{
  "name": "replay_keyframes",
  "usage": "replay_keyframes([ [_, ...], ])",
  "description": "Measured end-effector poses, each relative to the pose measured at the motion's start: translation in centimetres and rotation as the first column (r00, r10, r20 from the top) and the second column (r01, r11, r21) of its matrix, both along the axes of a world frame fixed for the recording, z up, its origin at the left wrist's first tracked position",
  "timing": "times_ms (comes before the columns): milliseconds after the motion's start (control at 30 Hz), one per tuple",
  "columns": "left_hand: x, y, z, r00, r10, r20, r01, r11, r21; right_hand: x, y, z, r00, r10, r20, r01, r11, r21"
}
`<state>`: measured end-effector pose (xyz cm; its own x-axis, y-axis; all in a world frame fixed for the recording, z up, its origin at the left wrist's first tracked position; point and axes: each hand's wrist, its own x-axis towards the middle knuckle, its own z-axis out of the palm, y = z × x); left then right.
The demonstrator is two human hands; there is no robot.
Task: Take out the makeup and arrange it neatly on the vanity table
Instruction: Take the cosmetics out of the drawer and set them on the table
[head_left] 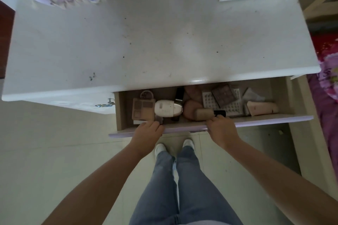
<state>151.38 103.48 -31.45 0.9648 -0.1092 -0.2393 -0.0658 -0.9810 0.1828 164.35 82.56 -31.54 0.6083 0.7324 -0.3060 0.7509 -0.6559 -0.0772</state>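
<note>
White vanity table (146, 42) bare; left hand (148, 131) and right hand (222, 129) both grasping the makeup-filled drawer (265, 119) front.

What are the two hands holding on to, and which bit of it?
Both the left hand and the right hand grip the drawer by the top edge of its front panel. No makeup is picked up yet.

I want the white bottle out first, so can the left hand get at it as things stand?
Probably yes. The left hand rests on the drawer front, and the white bottle lies just beyond it on top of the other makeup, with nothing covering it.
</note>
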Motion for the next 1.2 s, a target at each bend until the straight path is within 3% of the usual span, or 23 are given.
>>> replay_keyframes([
  [267,-1.1,-1.0,-1.4,1.0,-0.01,-0.021,0.01,1.0,0.001,-1.1,-0.8,-1.9,0.997,0.039,0.061,-0.041,0.999,0.028],
  [367,-1.0,-0.7,-1.3,0.999,0.009,-0.044,-0.009,1.0,-0.015,-0.6,-0.5,-1.8,0.999,0.044,-0.01,-0.044,0.994,-0.098],
  [433,-0.9,0.2,-1.4,0.997,0.046,-0.057,-0.051,0.996,-0.073,0.1,0.2,-1.9,0.988,0.032,-0.148,-0.059,0.981,-0.184],
  [500,-0.4,1.5,-1.5,0.972,0.224,-0.073,-0.233,0.958,-0.168,0.5,1.9,-2.1,0.943,0.0,-0.333,-0.049,0.989,-0.139],
  [533,0.1,2.3,-1.8,0.94,0.336,-0.065,-0.342,0.927,-0.155,0.5,3.2,-2.3,0.935,0.01,-0.354,-0.036,0.997,-0.067],
  [633,1.4,4.6,-3.8,0.863,0.484,-0.144,-0.475,0.875,0.092,-0.2,8.0,-2.9,0.966,0.091,-0.243,-0.082,0.995,0.048],
  [767,2.6,5.3,-6.8,0.891,0.396,-0.224,-0.349,0.91,0.223,-1.0,11.8,-4.3,0.988,0.154,-0.02,-0.155,0.982,-0.107],
  [867,2.8,5.6,-8.1,0.921,0.313,-0.232,-0.25,0.932,0.264,-1.2,12.0,-5.4,0.978,0.196,0.069,-0.194,0.98,-0.034],
  [1067,2.4,5.4,-7.4,0.917,0.312,-0.249,-0.244,0.932,0.267,0.3,11.7,-5.5,0.953,0.215,-0.214,-0.247,0.959,-0.136],
  [1200,2.0,5.9,-4.6,0.919,0.328,-0.218,-0.285,0.936,0.205,0.8,13.5,-2.3,0.931,0.265,-0.252,-0.306,0.941,-0.141],
])
